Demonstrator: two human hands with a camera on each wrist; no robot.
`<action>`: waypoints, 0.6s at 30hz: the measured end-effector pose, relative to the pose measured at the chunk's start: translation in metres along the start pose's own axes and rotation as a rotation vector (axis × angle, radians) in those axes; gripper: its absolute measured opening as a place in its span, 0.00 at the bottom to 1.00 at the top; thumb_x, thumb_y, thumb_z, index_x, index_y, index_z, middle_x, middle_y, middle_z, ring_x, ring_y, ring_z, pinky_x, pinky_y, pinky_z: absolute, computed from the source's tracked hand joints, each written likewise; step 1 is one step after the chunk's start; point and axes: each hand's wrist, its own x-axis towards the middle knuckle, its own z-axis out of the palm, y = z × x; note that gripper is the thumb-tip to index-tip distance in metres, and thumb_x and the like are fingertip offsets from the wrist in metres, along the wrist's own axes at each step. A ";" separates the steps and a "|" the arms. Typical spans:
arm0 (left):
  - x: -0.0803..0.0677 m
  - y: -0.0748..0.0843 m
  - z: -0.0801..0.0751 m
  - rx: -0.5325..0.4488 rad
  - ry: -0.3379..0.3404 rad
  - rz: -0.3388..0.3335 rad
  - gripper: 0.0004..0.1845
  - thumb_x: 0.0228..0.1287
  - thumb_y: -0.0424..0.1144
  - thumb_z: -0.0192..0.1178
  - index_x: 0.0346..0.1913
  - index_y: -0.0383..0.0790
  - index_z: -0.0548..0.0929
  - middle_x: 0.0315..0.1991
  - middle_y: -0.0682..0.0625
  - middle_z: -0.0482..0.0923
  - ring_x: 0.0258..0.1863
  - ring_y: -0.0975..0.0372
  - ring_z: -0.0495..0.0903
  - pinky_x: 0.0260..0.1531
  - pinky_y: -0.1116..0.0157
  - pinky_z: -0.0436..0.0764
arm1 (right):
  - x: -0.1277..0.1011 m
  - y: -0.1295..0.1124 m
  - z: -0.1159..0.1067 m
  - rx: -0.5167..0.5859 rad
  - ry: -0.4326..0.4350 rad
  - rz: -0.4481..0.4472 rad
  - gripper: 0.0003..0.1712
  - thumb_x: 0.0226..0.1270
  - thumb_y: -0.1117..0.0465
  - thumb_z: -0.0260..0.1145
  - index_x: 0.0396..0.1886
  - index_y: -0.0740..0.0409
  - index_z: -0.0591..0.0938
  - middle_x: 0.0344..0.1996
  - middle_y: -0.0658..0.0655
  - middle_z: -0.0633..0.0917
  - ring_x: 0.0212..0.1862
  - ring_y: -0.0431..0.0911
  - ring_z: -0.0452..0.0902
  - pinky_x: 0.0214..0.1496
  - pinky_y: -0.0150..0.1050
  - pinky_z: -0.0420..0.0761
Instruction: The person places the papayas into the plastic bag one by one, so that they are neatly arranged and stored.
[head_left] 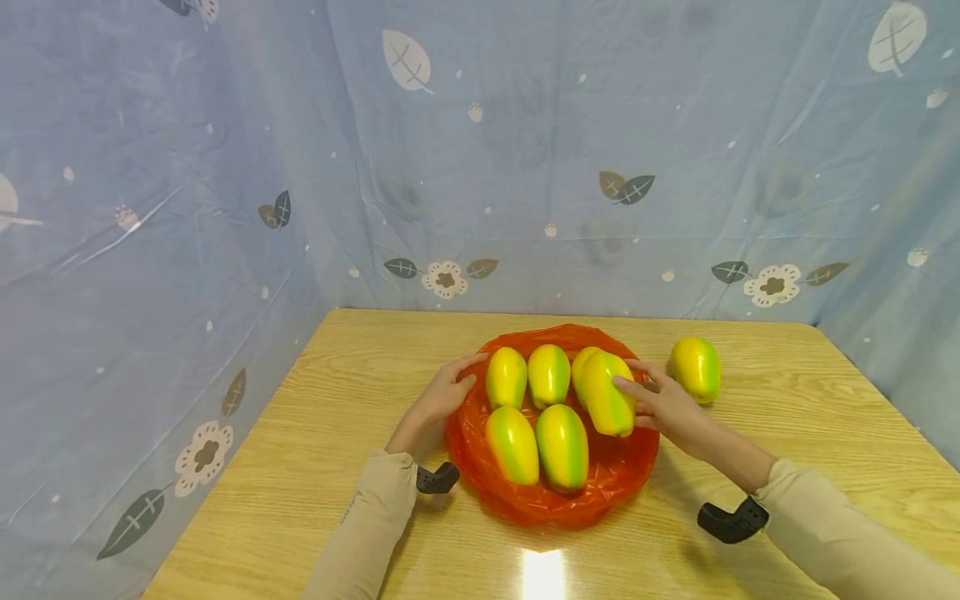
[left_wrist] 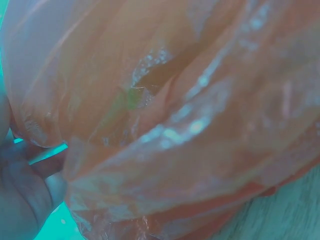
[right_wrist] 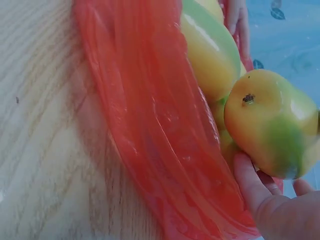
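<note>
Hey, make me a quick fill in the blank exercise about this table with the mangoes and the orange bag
1. The right hand grips a mango over the ___ plastic bag.
2. Counting the gripped one, ___ mangoes are over the bag.
3. One lone mango lies on the wooden ___, outside the bag.
4. The ___ hand touches the bag's edge.

Missing words: orange; six; table; left

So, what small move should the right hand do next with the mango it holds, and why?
Probably lower it and let go. The right hand grips a mango tilted over the red bag, leaning on its neighbour. Five others already lie inside, and the left hand steadies the rim.
</note>
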 end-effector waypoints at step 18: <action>0.000 0.001 0.000 0.010 -0.003 -0.005 0.23 0.71 0.26 0.44 0.67 0.39 0.70 0.69 0.40 0.61 0.69 0.48 0.55 0.66 0.50 0.57 | -0.013 0.009 0.000 0.080 -0.150 0.011 0.40 0.74 0.52 0.54 0.74 0.56 0.43 0.67 0.71 0.51 0.51 0.51 0.74 0.50 0.46 0.79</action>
